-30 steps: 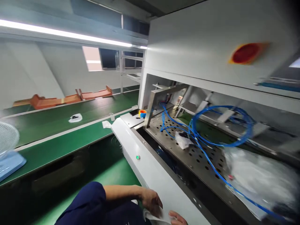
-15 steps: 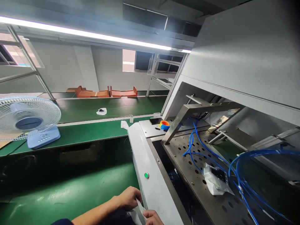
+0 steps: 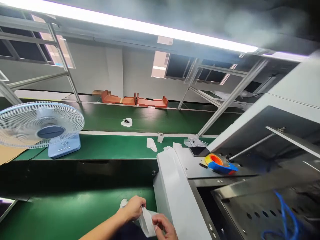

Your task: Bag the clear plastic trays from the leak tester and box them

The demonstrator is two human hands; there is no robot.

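Observation:
My left hand [image 3: 135, 207] comes in from the bottom left, its fingers closed on the upper edge of a thin white pouch [image 3: 145, 222]. The pouch hangs loose and creased between both hands. At its right side my right hand [image 3: 165, 226] pinches the pouch with thumb and bent fingers. Both hands are low in the head view, left of the white machine's front panel [image 3: 175, 200]. What the pouch contains, if anything, cannot be seen.
A blue fan [image 3: 63, 145] stands on the green bench [image 3: 112, 146] at left. Tape rolls [image 3: 217, 161] and a dark flat device [image 3: 200, 151] lie on the machine's ledge. White scraps [image 3: 151, 144] lie on the bench. Blue tubing [image 3: 285, 213] crosses the perforated metal plate at right.
The view has swung right-to-left across the scene, so the machine now sits farther right and is partly cut off. Both hands still hold the pouch, which shows more between them.

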